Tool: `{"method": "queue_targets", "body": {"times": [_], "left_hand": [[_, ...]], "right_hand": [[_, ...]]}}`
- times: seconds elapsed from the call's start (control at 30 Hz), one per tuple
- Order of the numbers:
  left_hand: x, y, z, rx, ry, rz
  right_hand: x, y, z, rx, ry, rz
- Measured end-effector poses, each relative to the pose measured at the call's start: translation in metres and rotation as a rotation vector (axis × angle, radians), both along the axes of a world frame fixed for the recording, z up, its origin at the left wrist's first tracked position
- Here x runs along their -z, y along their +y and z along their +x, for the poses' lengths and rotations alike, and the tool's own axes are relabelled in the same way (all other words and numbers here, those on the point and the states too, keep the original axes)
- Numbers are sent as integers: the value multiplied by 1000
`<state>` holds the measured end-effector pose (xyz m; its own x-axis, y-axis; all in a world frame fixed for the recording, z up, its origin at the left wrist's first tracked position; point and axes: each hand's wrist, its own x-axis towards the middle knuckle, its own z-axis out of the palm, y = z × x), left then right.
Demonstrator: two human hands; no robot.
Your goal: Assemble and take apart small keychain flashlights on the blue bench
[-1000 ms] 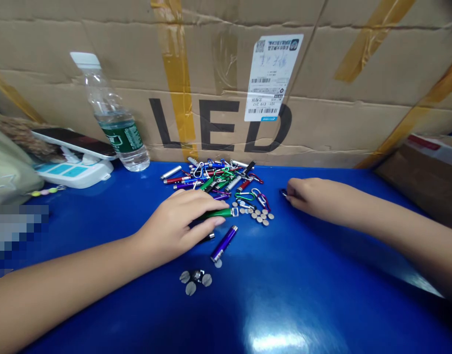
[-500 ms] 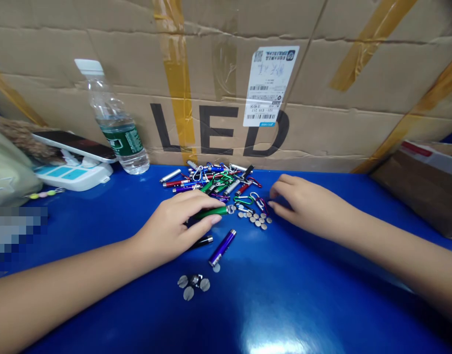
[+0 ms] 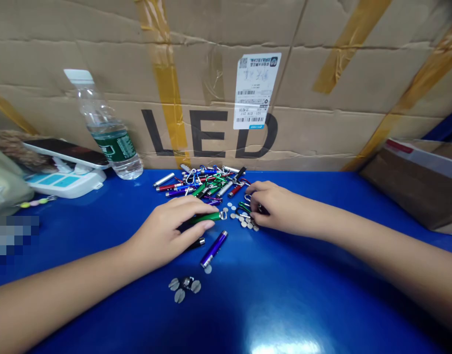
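My left hand (image 3: 170, 231) lies on the blue table (image 3: 285, 295), fingers closed round a green keychain flashlight (image 3: 207, 217). A black flashlight (image 3: 196, 242) pokes out under its fingertips. My right hand (image 3: 273, 206) rests at the right edge of a pile of small coloured flashlights (image 3: 203, 182), fingers curled over the carabiner clips and button batteries (image 3: 244, 220); what it pinches is hidden. A purple flashlight (image 3: 214, 249) lies in front of the left hand. A few more button cells with a small cap (image 3: 185, 287) lie nearer to me.
A big cardboard box marked LED (image 3: 211, 132) walls off the back of the table. At the back left stand a water bottle (image 3: 107, 132), a phone (image 3: 63, 150) on a white power strip (image 3: 65, 182). A smaller carton (image 3: 417, 187) sits at the right.
My right hand has slid left from the bare table into the clips and batteries and curled its fingers. The left hand has kept hold of the green flashlight.
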<state>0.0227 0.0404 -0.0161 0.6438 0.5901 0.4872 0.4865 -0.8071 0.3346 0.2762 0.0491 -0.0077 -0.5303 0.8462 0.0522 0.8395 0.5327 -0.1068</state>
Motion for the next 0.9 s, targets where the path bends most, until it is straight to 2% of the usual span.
{"method": "queue_targets", "body": {"times": [0.1, 0.27, 0.37, 0.47, 0.6, 0.8, 0.9], "left_hand": [[-1, 0, 0, 11, 1, 1], [0, 0, -1, 7, -8, -38], [4, 0, -2, -9, -52, -168], [9, -2, -2, 45, -123, -320], [10, -6, -1, 75, -82, -331], [-1, -9, 6, 12, 13, -252], [-6, -10, 9, 41, 80, -302]], "right_hand": [[-3, -1, 1, -6, -2, 14], [-13, -15, -2, -71, 40, 197], [-15, -28, -11, -212, 41, 313], [-9, -39, -19, -364, -15, 492], [-3, -43, -23, -484, -73, 671], [-6, -43, -22, -537, -115, 762], [-7, -43, -24, -539, -66, 745]]}}
